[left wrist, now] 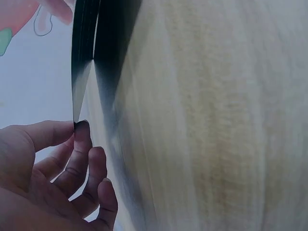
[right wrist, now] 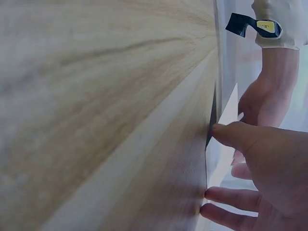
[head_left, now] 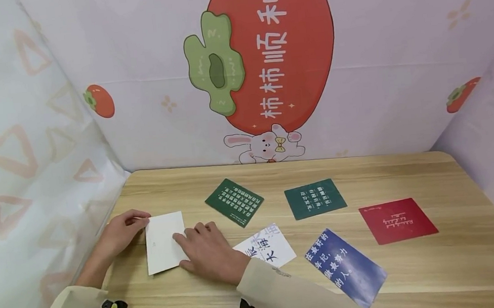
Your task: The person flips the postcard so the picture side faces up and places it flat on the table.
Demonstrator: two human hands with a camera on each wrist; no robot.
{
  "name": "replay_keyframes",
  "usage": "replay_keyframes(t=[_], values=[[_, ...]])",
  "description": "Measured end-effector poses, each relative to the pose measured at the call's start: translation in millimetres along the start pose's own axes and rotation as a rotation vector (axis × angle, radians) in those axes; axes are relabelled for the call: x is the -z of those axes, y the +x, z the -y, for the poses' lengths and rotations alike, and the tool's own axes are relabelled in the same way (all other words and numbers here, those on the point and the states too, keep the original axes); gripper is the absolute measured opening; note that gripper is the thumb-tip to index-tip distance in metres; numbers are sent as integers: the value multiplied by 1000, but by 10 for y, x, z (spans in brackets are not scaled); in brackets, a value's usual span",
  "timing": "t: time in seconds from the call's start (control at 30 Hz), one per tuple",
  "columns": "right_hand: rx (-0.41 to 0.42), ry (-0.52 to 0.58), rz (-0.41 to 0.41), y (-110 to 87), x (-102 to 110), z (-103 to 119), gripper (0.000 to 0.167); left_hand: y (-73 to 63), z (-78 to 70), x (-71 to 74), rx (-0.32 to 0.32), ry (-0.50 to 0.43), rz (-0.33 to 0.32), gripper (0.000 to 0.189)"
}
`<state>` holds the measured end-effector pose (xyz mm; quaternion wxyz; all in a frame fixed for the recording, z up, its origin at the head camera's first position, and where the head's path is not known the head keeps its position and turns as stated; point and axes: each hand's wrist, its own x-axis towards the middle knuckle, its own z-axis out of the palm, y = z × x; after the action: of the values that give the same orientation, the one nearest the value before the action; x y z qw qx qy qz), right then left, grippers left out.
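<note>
A white card, upright in the head view, lies at the left of the wooden table. My left hand pinches its left edge near the upper corner; the left wrist view has thumb and index finger meeting on the card edge, raised above the table with a dark underside showing. My right hand rests at the card's right edge, index fingertip over its face and thumb beside the edge. In the right wrist view its fingers are spread, with the thumb tip overlapping the card.
Beside the right wrist lies a white card with blue characters, partly covered. Farther back are two green cards, one tilted and one to its right. A blue card and a red card lie rightward. A printed backdrop borders the table.
</note>
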<state>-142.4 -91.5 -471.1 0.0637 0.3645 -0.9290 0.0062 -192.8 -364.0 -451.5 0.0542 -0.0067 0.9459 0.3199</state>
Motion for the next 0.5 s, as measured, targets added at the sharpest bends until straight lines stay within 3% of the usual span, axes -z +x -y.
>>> replay_keyframes(t=[0.27,0.5], values=[[9,12,-59,-52,1,-28,67,-1,53,72,105,-123,53,54],[39,36,-101,-71,13,-45,60,-4,69,86,112,-196,57,56]])
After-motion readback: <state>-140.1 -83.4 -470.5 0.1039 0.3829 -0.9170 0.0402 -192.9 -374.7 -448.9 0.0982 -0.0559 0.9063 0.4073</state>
